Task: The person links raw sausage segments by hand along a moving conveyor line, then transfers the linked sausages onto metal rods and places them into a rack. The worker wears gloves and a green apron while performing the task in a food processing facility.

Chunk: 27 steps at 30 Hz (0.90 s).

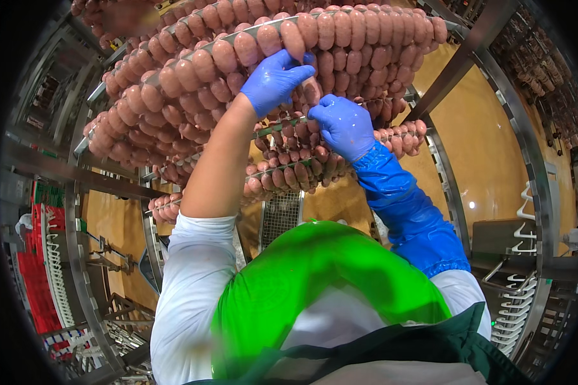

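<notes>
Rows of pink sausage links [202, 59] hang in linked chains over metal rods on a rack in front of me. My left hand [271, 82], in a blue glove, curls round a hanging chain, its thumb pointing right and its other fingers partly behind the links. Just below and to the right, my right hand [345, 127], blue-gloved with a blue sleeve cover, pinches the lower end of the same chain. One link [311, 91] shows between my two hands. What lies inside the right fingers is hidden.
Metal rack posts [459, 67] frame the sausages on both sides. Lower rods carry more sausage links [401, 138]. Below is a tan floor with a drain grate [281, 219]. White hooks [515, 311] hang at right; red and green items [35, 256] stand at left.
</notes>
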Tool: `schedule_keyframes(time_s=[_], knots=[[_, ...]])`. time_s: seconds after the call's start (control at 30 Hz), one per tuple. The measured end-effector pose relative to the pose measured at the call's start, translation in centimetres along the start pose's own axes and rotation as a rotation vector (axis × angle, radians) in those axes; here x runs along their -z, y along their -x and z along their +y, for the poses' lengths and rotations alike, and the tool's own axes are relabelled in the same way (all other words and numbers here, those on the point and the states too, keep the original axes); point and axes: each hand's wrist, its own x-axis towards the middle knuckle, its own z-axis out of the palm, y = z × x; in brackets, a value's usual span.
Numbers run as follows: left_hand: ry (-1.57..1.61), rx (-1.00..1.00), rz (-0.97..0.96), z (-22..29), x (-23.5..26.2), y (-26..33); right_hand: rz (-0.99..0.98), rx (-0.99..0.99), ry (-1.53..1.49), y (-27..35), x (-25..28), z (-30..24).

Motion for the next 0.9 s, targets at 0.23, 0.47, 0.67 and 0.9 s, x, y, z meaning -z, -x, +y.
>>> schedule_keyframes(time_s=[0.23,0.47,0.67,0.9], knots=[[0.574,0.033,0.051,-1.2,-0.4,0.4,-0.025,-0.617,-1.522,-0.7,-0.4,1.5],[0.084,-0.025,0.167,-2.0,0.0,-0.6,0.0,-0.048,-0.218,-0.1,0.9,1.1],[-0.181,-0.01,0.238,-1.8,-0.4,-0.9,-0.009,-0.017,-0.035,-0.4,0.4,0.8],[0.18,0.031,0.189,-1.2,-1.0,-0.2,0.071,-0.103,-0.106,-0.1,-0.9,0.5]])
